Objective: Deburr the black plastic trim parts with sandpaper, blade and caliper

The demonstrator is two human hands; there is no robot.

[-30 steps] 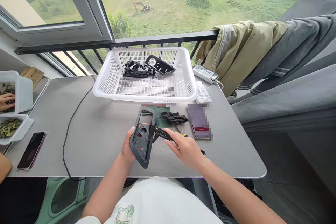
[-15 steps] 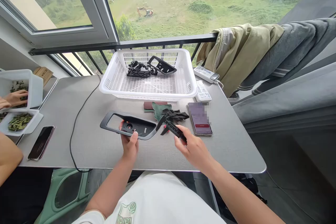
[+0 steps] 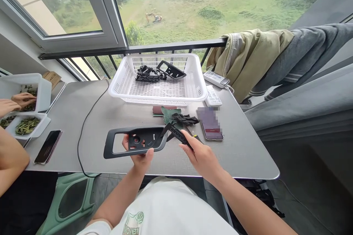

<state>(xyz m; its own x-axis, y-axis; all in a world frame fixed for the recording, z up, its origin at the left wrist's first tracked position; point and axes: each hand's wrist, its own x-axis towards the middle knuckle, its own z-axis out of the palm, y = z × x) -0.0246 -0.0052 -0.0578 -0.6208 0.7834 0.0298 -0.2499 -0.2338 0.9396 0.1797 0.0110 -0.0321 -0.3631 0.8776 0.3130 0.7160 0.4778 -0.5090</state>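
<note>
1. The grey table [image 3: 242, 154] carried a white slotted plastic basket [image 3: 157, 100] holding black trim parts [image 3: 147, 74].
2. In front of the basket, a black plastic door-handle bezel [image 3: 143, 140] was held just above the table.
3. The left hand [image 3: 139, 158] was clamped around the bezel's lower edge, a hold that looked steady and left its right end free.
4. Nearer the basket's right corner, the right hand [image 3: 200, 158] pinched a black plastic caliper [image 3: 178, 134] between thumb and fingers, its jaws apparently against the bezel's right end; this light pinch seemed suited to fine control.
</note>
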